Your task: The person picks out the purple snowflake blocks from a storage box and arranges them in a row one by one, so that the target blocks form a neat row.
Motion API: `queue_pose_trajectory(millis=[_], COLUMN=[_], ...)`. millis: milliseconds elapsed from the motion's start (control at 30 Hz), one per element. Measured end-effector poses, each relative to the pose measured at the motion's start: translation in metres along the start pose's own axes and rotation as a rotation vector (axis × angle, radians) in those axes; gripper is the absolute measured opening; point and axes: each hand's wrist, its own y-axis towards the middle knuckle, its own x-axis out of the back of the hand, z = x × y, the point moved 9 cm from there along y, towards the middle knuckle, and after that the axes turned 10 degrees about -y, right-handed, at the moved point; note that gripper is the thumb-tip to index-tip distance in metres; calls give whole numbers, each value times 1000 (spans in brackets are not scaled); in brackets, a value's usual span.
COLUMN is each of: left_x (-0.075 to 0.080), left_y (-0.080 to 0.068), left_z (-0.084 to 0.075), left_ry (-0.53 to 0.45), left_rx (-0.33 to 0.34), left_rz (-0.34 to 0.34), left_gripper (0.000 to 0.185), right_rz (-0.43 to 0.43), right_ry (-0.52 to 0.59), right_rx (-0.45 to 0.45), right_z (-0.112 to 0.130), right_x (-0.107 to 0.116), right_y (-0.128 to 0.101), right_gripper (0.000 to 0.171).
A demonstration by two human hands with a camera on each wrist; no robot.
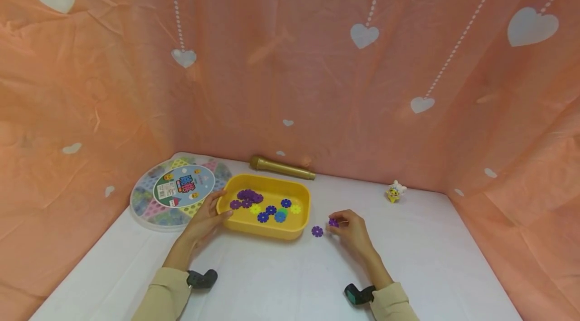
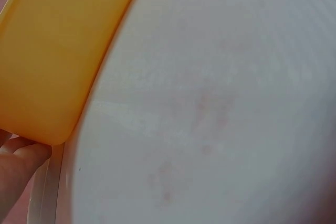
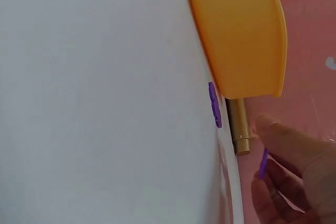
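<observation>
A yellow tray [image 1: 272, 231] stands on the table with purple, dark blue, light blue, green and yellow notched plastic discs in it. My left hand [image 1: 206, 220] grips its left end, thumb at the near rim and fingers at the far side. In the left wrist view, fingers [image 2: 29, 156] touch the tray's corner [image 2: 58, 51]. To the right of the tray, my right hand [image 1: 353, 233] pinches a purple notched disc [image 1: 333, 222] above the table. Another purple disc [image 1: 317, 231] lies on the cloth between that hand and the tray. The right wrist view shows the pinched disc [image 3: 263, 163] edge-on.
A round Chinese checkers box [image 1: 183, 185] lies left of the tray, close to the left hand. Behind the tray lies a gold microphone [image 1: 283, 167]. A small white and yellow figurine [image 1: 395, 191] stands at the back right. Orange curtain [image 1: 290, 84] encloses the white table [image 1: 281, 281].
</observation>
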Motion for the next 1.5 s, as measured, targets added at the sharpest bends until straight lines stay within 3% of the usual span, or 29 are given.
queue_pose_trajectory(millis=[533, 1267, 1367, 1500], left_x=[0, -1, -1, 0], left_y=[0, 0, 0, 0], left_z=[0, -1, -1, -1], left_ry=[-22, -10, -10, 24], left_rx=[17, 17, 10, 11], left_rz=[-7, -1, 1, -6], left_gripper=[71, 71, 70, 71], right_rz=[105, 129, 135, 88], right_ry=[-108, -111, -95, -49], right_rx=[-27, 3, -9, 96], right_z=[-7, -1, 8, 42], right_x=[-20, -19, -14, -4], right_y=[-8, -9, 0, 21], right_gripper=[29, 26, 28, 29])
